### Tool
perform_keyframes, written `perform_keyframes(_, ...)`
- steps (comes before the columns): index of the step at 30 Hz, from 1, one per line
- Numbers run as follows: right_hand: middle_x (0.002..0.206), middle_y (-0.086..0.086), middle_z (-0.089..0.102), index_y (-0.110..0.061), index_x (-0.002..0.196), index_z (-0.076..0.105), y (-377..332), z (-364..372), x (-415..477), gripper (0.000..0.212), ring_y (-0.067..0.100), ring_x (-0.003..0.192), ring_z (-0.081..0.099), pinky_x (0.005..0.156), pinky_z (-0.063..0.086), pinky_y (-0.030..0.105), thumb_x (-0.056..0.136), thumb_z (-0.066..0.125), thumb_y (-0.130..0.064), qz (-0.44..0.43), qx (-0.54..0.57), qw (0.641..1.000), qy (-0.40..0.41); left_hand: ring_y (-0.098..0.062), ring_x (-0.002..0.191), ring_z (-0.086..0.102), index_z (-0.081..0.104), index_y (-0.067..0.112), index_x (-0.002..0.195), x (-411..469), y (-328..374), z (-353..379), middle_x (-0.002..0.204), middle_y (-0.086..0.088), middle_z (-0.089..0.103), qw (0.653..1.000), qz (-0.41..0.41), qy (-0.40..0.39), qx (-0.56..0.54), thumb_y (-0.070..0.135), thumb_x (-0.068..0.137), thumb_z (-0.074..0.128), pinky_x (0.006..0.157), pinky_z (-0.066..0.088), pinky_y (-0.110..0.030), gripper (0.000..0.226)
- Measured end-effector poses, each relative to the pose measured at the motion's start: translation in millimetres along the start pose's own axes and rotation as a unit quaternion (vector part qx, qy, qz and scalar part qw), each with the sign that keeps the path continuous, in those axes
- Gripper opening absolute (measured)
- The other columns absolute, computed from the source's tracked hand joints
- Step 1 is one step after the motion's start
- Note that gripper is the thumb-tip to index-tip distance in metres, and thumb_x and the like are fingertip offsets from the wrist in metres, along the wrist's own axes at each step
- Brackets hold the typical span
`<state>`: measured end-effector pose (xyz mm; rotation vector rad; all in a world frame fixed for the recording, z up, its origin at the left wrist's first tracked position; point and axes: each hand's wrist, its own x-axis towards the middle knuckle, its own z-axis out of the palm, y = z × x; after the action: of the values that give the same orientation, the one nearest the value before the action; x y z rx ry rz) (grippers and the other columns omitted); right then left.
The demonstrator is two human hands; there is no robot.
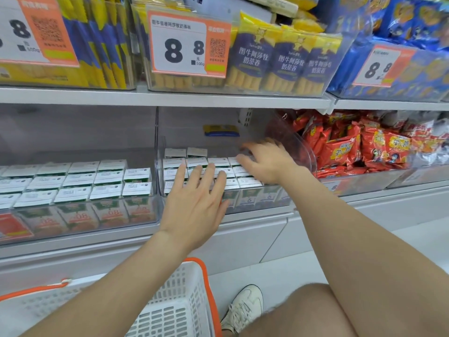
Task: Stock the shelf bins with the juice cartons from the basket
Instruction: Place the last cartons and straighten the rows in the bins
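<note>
My left hand (194,203) is flat, with its fingers straight and a bit apart. It is over the tops of the small white-topped juice cartons (245,182), which stand in rows in the middle clear plastic bin (158,142). My right hand (266,164) reaches to the back right of the same bin. Its fingers are blurry, so I cannot tell if they hold a carton. The white plastic basket with the orange rim (184,300) sits low, under my left arm.

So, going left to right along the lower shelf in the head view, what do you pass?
Clear plastic bin full of white-topped juice cartons → left hand → right hand → red foil snack packets. Both hands reach over a second carton bin, left out of the order.
</note>
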<state>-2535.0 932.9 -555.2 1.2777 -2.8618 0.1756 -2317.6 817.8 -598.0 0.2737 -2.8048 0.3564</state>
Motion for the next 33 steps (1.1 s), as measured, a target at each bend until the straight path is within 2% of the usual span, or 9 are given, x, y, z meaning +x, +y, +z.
perform_keyframes(5,0.087,-0.008,0.063,-0.030,0.090,0.055,-3.8,-3.3,-5.6,0.049,0.031,0.108,0.061,0.107,0.034,0.055,0.106,0.025,-0.065,0.022,0.002,0.997,-0.072,-0.038,0.143,0.045,0.040,0.015,0.154,1.5,0.0,1.8,0.157,-0.015,0.047,1.000,-0.012,-0.004,-0.013,0.052,0.107,0.038,0.114,0.038,-0.057,0.060)
perform_keyframes(9,0.120,0.005,0.070,-0.022,0.131,0.060,0.9,-5.3,-11.6,0.067,0.034,0.123,0.058,0.112,0.031,0.056,0.103,0.028,-0.073,0.021,0.003,0.997,-0.069,-0.037,0.143,0.045,0.040,0.015,0.155,1.5,-0.4,-0.6,0.157,-0.015,0.047,1.000,-0.011,-0.006,-0.009,0.053,0.107,0.038,0.114,0.038,-0.057,0.061)
perform_keyframes(13,0.152,0.004,0.057,-0.033,0.160,0.033,-2.5,-2.5,-11.1,0.084,0.032,0.143,0.047,0.119,0.021,0.062,0.095,0.026,-0.084,0.009,0.020,0.997,-0.074,-0.037,0.144,0.045,0.036,0.015,0.157,0.0,-4.3,-2.1,0.158,-0.016,0.046,1.000,0.005,-0.013,-0.008,0.057,0.107,0.038,0.115,0.038,-0.057,0.066)
perform_keyframes(17,0.162,0.005,0.045,-0.040,0.164,0.020,-23.8,0.8,-9.0,0.080,0.032,0.152,0.036,0.124,0.006,0.067,0.096,0.023,-0.082,-0.023,0.050,0.997,-0.048,-0.039,0.144,0.044,0.045,0.011,0.151,-8.4,-16.2,-15.5,0.151,-0.019,0.050,1.000,-0.007,0.007,0.017,0.065,0.105,0.038,0.122,0.024,-0.063,0.071)
perform_keyframes(22,0.159,0.015,0.045,-0.024,0.163,0.026,-102.8,13.7,9.8,0.067,0.038,0.142,0.045,0.116,0.033,0.053,0.105,0.033,-0.058,-0.129,0.039,0.991,-0.001,-0.049,0.154,0.026,0.057,0.001,0.138,-27.7,-42.3,-29.8,0.154,-0.028,0.045,0.995,-0.071,0.044,0.049,0.067,0.099,0.043,0.124,0.006,-0.072,0.078)
perform_keyframes(27,0.150,0.020,0.044,-0.023,0.160,0.028,-136.8,22.6,37.1,0.060,0.044,0.135,0.047,0.109,0.045,0.055,0.105,0.036,-0.047,-0.073,0.094,0.992,-0.051,-0.049,0.152,0.029,0.042,-0.004,0.149,-41.4,-64.5,-12.8,0.164,-0.036,0.023,0.996,-0.094,0.007,0.001,0.075,0.097,0.039,0.126,0.020,-0.061,0.094)
perform_keyframes(29,0.141,0.020,0.050,-0.022,0.149,0.043,-139.2,19.9,45.6,0.051,0.043,0.132,0.048,0.106,0.045,0.049,0.105,0.038,-0.046,-0.050,0.101,0.991,-0.074,-0.045,0.147,0.040,0.042,-0.004,0.150,-43.3,-67.4,-4.9,0.163,-0.037,0.026,0.997,-0.078,-0.006,-0.002,0.074,0.100,0.035,0.126,0.022,-0.057,0.093)
perform_keyframes(31,0.120,0.014,0.061,-0.018,0.115,0.059,-143.8,16.1,51.2,0.037,0.037,0.114,0.058,0.085,0.047,0.040,0.104,0.038,-0.047,-0.041,0.093,0.991,-0.091,-0.042,0.151,0.036,0.041,-0.004,0.151,-43.2,-68.2,-1.7,0.163,-0.036,0.028,0.998,-0.067,-0.011,0.008,0.072,0.102,0.029,0.127,0.018,-0.057,0.092)
perform_keyframes(33,0.102,0.007,0.063,-0.020,0.089,0.053,-148.8,12.2,52.1,0.031,0.032,0.095,0.058,0.069,0.041,0.037,0.100,0.042,-0.047,-0.048,0.093,0.991,-0.085,-0.041,0.156,0.027,0.037,-0.005,0.154,-42.8,-69.1,-1.7,0.164,-0.034,0.028,0.998,-0.064,-0.014,0.019,0.071,0.103,0.025,0.128,0.014,-0.059,0.092)
